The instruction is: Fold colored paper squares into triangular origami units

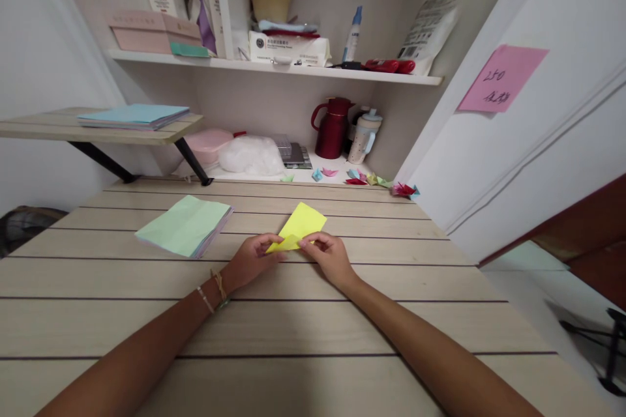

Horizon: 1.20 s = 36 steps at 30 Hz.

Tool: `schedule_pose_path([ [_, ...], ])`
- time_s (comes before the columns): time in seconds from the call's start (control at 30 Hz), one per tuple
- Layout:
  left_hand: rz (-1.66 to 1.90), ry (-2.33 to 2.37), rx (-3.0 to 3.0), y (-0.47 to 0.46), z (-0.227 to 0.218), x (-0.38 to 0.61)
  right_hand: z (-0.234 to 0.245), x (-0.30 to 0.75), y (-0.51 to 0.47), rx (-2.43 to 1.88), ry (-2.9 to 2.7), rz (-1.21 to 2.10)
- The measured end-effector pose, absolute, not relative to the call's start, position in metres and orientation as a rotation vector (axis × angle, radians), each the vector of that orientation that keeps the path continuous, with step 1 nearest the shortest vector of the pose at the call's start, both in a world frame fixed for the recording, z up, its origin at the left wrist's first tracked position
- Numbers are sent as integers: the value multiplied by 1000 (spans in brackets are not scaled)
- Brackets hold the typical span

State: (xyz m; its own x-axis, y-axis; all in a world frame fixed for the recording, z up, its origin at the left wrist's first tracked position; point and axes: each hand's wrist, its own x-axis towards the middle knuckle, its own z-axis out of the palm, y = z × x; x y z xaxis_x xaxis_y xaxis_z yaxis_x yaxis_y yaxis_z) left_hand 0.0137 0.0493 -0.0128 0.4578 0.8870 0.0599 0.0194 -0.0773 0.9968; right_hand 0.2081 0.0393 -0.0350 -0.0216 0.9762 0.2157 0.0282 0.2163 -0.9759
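A sheet of yellow paper (pixel 304 219), with its near part folded over, lies just above the slatted table between both hands. My left hand (pixel 254 259) pinches its near left corner, thumb and fingers closed on it. From the other side, my right hand (pixel 330 257) has its thumb and fingertips closed on the folded near edge. Left of the hands sits a stack of coloured paper (pixel 188 225) with a light green sheet on top.
Small folded paper pieces (pixel 359 176) line the table's far edge. A raised wooden stand (pixel 190 131) at the left carries a blue-topped paper stack (pixel 134 115). Behind, a red jug (pixel 333 129), a pale cup (pixel 364 137) and a white plastic bag (pixel 252 155) stand under a shelf (pixel 342 73).
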Motion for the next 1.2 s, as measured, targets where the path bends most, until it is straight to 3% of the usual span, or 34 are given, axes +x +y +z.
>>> schedule_pose_path([
  [0.27, 900, 881, 1391, 48, -9, 17, -29, 208, 42, -839, -1001, 1271],
  [0.5, 872, 862, 1487, 54, -17, 16, -29, 215, 42, -915, -1184, 1453],
  [0.67, 1070, 1002, 1610, 54, -14, 15, -31, 213, 39, -810, -1086, 1393],
  [0.87, 955, 839, 1305, 49, -6, 14, -32, 210, 35, -797, -1381, 1280],
  [1.2, 1034, 858, 1296, 50, -13, 14, -30, 211, 34, -841, -1679, 1235],
])
